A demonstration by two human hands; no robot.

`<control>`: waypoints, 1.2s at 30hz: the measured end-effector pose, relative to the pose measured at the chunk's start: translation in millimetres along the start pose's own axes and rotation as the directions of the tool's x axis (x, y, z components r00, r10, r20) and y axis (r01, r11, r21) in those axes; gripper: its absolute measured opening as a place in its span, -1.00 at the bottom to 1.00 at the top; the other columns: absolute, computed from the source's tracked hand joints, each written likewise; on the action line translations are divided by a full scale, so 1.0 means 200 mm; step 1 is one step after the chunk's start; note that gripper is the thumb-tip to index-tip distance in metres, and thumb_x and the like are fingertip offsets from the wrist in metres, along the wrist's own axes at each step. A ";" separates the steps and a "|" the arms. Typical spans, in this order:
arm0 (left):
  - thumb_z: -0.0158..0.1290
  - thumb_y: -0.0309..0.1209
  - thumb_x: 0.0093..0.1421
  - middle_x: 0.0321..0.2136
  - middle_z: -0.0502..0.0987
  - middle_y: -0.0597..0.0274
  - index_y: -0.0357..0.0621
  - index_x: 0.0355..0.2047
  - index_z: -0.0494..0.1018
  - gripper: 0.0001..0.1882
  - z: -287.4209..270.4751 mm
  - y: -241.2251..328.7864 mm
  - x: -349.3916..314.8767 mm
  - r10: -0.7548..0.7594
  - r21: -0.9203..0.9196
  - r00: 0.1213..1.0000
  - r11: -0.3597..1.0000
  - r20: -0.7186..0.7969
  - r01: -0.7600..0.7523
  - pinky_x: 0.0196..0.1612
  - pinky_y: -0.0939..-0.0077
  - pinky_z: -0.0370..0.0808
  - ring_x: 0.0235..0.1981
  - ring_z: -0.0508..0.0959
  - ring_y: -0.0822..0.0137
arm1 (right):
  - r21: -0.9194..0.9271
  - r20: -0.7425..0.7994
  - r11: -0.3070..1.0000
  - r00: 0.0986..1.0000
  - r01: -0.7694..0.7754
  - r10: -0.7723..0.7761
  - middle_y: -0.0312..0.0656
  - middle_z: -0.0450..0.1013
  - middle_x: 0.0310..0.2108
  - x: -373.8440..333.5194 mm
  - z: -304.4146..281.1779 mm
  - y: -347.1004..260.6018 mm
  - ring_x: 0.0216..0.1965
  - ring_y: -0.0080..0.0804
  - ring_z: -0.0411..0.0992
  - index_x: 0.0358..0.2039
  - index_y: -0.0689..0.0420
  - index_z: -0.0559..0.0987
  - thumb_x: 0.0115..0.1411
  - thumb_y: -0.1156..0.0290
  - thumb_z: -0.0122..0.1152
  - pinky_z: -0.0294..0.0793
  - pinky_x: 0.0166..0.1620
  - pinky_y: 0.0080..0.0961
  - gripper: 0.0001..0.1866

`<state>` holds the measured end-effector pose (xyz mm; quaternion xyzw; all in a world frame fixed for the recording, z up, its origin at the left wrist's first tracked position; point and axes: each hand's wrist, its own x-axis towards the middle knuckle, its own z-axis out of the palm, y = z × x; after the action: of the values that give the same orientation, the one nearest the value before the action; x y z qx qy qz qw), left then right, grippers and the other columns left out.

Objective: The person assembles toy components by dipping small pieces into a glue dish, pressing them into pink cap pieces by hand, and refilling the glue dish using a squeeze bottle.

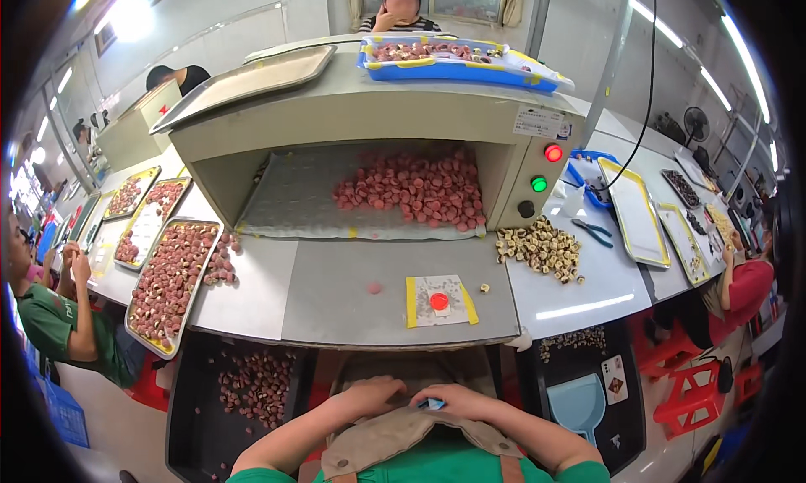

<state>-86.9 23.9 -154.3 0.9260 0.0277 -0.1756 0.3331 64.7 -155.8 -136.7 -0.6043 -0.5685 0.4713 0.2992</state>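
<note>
Both hands are low at the lap, near each other with a small gap between, below the front edge of the grey worktop [336, 302]. Left hand [376, 395] bent inward at the upper edge of a brown apron [379, 443], fingers partly hidden; cannot tell whether it grips anything. Right hand [453, 401] curled at the same edge, a small blue-and-white piece [432, 404] at its fingertips — clamped or merely touched, cannot tell.

Ahead of the right hand: a yellow-edged pad [457, 310] bearing a red disc [439, 302], with a small gold cube [484, 288] just beside. Ahead of the left: one pink round piece [374, 288]. Farther forward of both, a beige machine [353, 130], a heap of pink pieces [411, 189] in its opening. Forward and right of the right hand — gold pieces [541, 250] heaped, pliers [593, 233] beyond. Left and forward of the left hand, a filled tray [198, 290].
</note>
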 end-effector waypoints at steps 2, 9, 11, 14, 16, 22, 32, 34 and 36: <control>0.07 -0.27 0.07 -0.22 0.46 0.03 -0.12 -0.17 0.40 -0.67 -0.01 0.02 0.01 0.004 0.051 0.999 0.999 -0.041 -0.002 -0.14 0.21 0.43 -0.14 0.47 0.00 | 0.013 0.012 0.999 0.999 -0.036 0.036 -0.12 0.48 -0.15 0.02 -0.02 -0.02 -0.09 -0.20 0.44 -0.07 0.01 0.49 0.09 0.35 0.17 0.38 -0.03 -0.39 -0.65; -0.01 -0.35 0.11 -0.27 0.49 0.02 -0.11 -0.25 0.42 -0.80 0.02 -0.02 0.01 -0.028 -0.150 0.984 0.989 -0.178 0.001 -0.16 0.18 0.43 -0.18 0.49 0.00 | 0.190 0.076 0.980 0.994 0.062 -0.078 -0.17 0.45 -0.08 0.07 0.02 -0.09 -0.05 -0.31 0.42 -0.04 0.03 0.44 0.15 0.31 0.11 0.35 -0.01 -0.41 -0.66; -0.03 -0.40 0.13 -0.28 0.48 0.04 -0.12 -0.27 0.43 -0.83 -0.01 -0.02 0.03 -0.021 -0.067 0.969 0.998 -0.248 0.005 -0.18 0.19 0.44 -0.20 0.49 0.02 | 0.257 0.073 0.957 0.985 0.133 -0.157 -0.17 0.45 -0.06 0.12 0.06 -0.05 -0.04 -0.32 0.41 -0.02 0.04 0.44 0.16 0.29 0.10 0.34 0.00 -0.41 -0.64; -0.02 -0.46 0.11 -0.32 0.47 0.05 -0.14 -0.27 0.45 -0.83 -0.07 0.09 -0.02 0.020 -0.048 0.945 0.998 -0.326 -0.038 -0.19 0.25 0.44 -0.23 0.49 0.03 | 0.275 0.146 0.945 0.964 0.176 -0.222 -0.12 0.42 -0.02 0.20 0.11 0.05 -0.01 -0.25 0.40 0.00 0.06 0.44 0.16 0.28 0.10 0.32 0.03 -0.40 -0.62; -0.02 -0.47 0.10 -0.37 0.46 0.12 -0.12 -0.26 0.46 -0.82 -0.11 0.17 -0.05 0.082 0.064 0.906 0.996 -0.414 -0.061 -0.23 0.28 0.45 -0.26 0.50 0.08 | 0.065 0.067 0.979 0.978 0.193 -0.198 -0.04 0.42 -0.04 0.24 0.17 0.11 0.00 -0.14 0.39 -0.02 0.07 0.46 0.12 0.32 0.10 0.33 0.02 -0.36 -0.62; 0.04 -0.47 0.05 -0.43 0.44 0.24 -0.05 -0.27 0.49 -0.80 -0.06 0.20 -0.04 0.230 0.357 0.846 0.933 -0.481 -0.051 -0.34 0.36 0.47 -0.34 0.50 0.19 | -0.257 -0.084 0.960 0.993 -0.107 0.088 0.06 0.47 -0.22 0.21 0.15 0.03 -0.18 -0.01 0.45 -0.17 0.14 0.51 0.05 0.42 0.03 0.43 -0.18 -0.27 -0.71; 0.11 -0.49 0.05 -0.37 0.48 0.21 -0.13 -0.26 0.51 -0.80 -0.07 0.24 0.05 0.284 0.106 0.908 0.959 -0.309 -0.264 -0.28 0.39 0.47 -0.32 0.51 0.17 | -0.061 -0.121 0.995 0.991 -0.073 0.065 -0.04 0.47 -0.21 0.20 0.12 0.29 -0.22 -0.22 0.41 -0.23 0.12 0.53 0.19 0.30 -0.06 0.36 -0.11 -0.42 -0.75; 0.08 -0.42 0.10 -0.31 0.49 0.17 -0.10 -0.20 0.49 -0.78 -0.10 0.24 0.07 0.290 -0.058 0.922 0.948 -0.259 -0.314 -0.19 0.37 0.44 -0.24 0.50 0.16 | -0.119 -0.083 0.991 0.995 -0.063 0.053 -0.03 0.45 -0.15 0.17 0.07 0.23 -0.17 -0.22 0.40 -0.20 0.12 0.53 0.21 0.28 -0.09 0.34 -0.07 -0.45 -0.72; 0.05 -0.35 0.15 -0.24 0.49 0.13 -0.08 -0.15 0.48 -0.75 -0.11 0.25 0.11 0.298 -0.232 0.934 0.912 -0.198 -0.340 -0.10 0.35 0.41 -0.17 0.49 0.16 | -0.135 -0.078 0.989 0.995 -0.066 0.056 -0.02 0.44 -0.12 0.10 0.07 0.22 -0.14 -0.22 0.40 -0.19 0.12 0.53 0.23 0.28 -0.10 0.34 -0.05 -0.46 -0.71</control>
<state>-51.1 -3.7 -115.7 0.8768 -0.0748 -0.0392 0.4735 68.5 -145.7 -186.5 -0.6576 -0.5693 0.4174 0.2631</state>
